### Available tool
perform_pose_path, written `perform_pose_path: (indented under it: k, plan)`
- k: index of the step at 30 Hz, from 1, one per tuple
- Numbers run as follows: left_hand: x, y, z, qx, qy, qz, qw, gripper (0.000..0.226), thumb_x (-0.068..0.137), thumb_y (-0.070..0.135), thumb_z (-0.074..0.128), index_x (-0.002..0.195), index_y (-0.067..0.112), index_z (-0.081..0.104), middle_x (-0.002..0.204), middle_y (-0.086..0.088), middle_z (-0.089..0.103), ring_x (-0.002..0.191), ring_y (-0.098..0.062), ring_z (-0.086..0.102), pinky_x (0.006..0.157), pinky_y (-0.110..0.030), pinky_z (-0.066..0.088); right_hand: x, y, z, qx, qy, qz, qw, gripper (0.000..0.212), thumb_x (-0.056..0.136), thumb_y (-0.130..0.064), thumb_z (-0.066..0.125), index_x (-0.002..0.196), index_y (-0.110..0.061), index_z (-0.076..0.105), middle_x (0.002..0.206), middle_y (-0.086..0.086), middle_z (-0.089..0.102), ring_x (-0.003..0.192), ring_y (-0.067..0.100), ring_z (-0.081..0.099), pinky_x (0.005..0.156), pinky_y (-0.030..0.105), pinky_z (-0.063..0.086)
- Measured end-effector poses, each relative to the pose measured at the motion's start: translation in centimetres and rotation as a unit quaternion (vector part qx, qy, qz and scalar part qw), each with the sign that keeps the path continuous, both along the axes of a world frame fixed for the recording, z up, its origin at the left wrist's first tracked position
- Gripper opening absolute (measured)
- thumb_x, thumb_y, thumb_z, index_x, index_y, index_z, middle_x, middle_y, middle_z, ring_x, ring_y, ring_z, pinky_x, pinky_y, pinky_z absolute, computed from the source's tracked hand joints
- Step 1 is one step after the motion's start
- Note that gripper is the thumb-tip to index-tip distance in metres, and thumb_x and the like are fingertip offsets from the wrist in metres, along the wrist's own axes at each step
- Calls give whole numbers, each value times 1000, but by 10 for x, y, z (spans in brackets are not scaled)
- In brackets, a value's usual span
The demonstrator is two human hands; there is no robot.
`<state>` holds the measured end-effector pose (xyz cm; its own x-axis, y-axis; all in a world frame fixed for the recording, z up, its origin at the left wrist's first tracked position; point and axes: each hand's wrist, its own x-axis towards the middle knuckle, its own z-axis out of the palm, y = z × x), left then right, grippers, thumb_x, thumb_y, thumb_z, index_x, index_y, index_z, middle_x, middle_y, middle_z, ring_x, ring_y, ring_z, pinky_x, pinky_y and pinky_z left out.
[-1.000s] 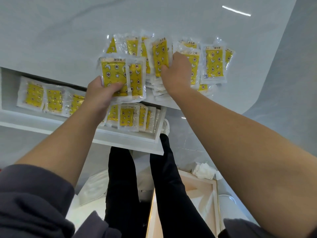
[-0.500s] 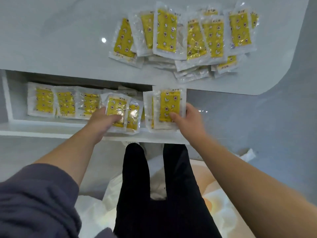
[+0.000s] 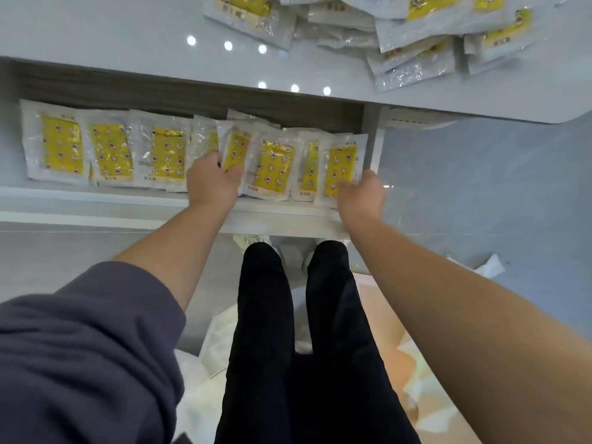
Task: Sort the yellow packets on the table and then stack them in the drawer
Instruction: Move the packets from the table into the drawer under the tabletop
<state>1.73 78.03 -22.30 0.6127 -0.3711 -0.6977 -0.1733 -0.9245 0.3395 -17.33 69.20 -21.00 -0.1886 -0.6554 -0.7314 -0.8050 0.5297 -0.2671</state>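
Yellow packets (image 3: 166,155): clear-edged, overlapping in a row in open drawer (image 3: 128,200); more heaped on worktop (image 3: 96,33).

**Gloss up top, matt cloth below**

I'm on the pale grey table top (image 3: 96,30) first: smooth, highly polished, throwing back round dots of light. Down in the white drawer (image 3: 96,203), the rim is smooth with a satin look. The clear plastic packets with yellow printed fronts (image 3: 272,165) are crinkly film, shiny, with glints along the creases, and the yellow print looks flatter. The heap of the same packets (image 3: 413,56) on the table shows wrinkled, glittery seams. I read the brown strip (image 3: 160,91) behind the drawer as matt wood grain. The purple-grey sleeve (image 3: 80,347) is soft matt cloth, and the black trousers (image 3: 262,347) are matt cloth too. The grey floor (image 3: 480,187) is smooth with a slight sheen.
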Motion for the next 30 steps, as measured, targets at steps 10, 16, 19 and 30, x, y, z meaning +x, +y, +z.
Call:
perform_pose_path:
  k: [10,16,19,30]
  plan:
    - [34,15,-4,179,-128,-87,972,58,85,36,66,130,6,45,134,-16,47,126,-35,43,99,-48,37,0,-8,10,63,115,190,973,24,92,2,44,115,1,51,94,8,49,98,27,58,69,28,40]
    - [34,-13,-6,49,-177,-311,933,76,79,37,73,138,7,36,142,-21,36,133,-38,32,106,-52,31,12,-12,5,-83,87,357,926,49,87,-8,52,135,-10,41,134,10,44,120,28,47,92,38,44]
    - [32,-32,-19,13,-154,-403,902,82,82,45,67,146,11,28,149,-20,28,140,-39,23,112,-54,23,23,-26,-18,-87,46,406,909,60,91,-24,54,146,-20,30,145,8,37,135,29,34,108,45,32]
    - [31,-47,-27,20,-126,-473,872,62,88,41,56,144,26,35,142,-14,39,131,-38,37,111,-58,22,31,-39,-37,-36,81,472,877,62,96,-44,42,151,-26,21,149,8,34,138,31,29,115,52,18]
